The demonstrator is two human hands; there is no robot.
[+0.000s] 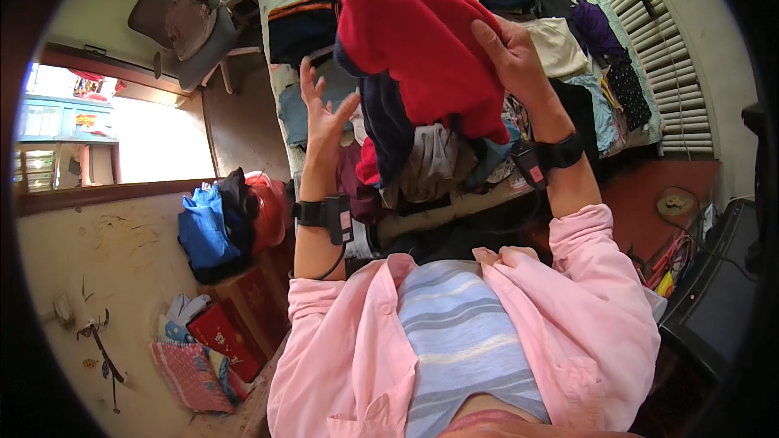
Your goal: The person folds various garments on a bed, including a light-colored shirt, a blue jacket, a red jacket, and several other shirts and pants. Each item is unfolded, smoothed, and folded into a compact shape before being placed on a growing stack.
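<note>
A red and navy garment [420, 42] hangs raised above the bed, with my right hand [517, 55] gripping its right edge, thumb on the near face. Its navy part [384, 128] droops down over the clothes below. My left hand [322, 97] is just left of the garment, fingers spread, holding nothing. Beneath it lies a heap of loose clothes, among them a grey-brown garment [435, 161] and a maroon one [356, 188]. A blue-grey folded cloth [293, 112] lies beside my left hand. The fingers of my right hand are hidden behind the red fabric.
Folded piles line the bed, including dark clothing with orange trim [304, 27], cream cloth [557, 45] and a purple garment [596, 27]. A chair [182, 30] with a cushion stands left of the bed. Blue clothing [210, 225] and a red helmet [268, 210] sit at the left.
</note>
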